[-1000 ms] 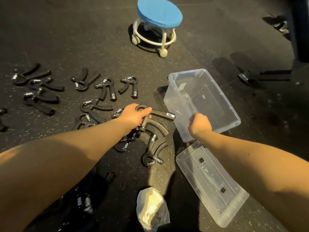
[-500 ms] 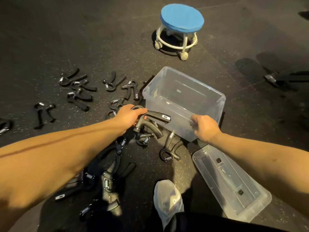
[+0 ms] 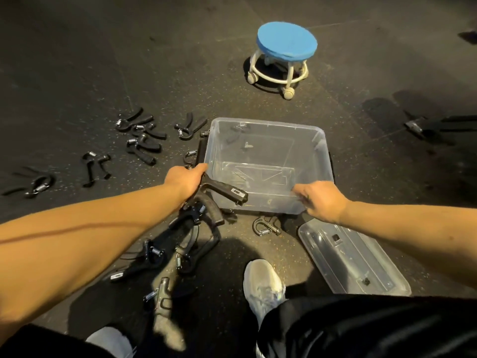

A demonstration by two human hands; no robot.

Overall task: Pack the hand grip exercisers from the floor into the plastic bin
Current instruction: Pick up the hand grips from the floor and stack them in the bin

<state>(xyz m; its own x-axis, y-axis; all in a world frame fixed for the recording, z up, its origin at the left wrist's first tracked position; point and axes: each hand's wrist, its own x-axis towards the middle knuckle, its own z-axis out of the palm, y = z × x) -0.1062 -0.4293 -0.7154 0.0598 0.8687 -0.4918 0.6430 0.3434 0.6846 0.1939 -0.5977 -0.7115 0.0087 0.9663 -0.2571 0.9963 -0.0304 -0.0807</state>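
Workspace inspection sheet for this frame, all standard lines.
Surface: dark speckled floor.
Job's things: clear plastic bin upright, looks empty; held exerciser at its near-left corner; loose exercisers scattered left and piled near the person.
Clutter: bin lid flat on the floor, right of the shoe.
Grippers: left hand grips the held exerciser; right hand at the bin's near rim, grip unclear.
Cables: nothing seen.
Surroundings: blue-topped wheeled stool beyond the bin; dark object far right, unidentified.
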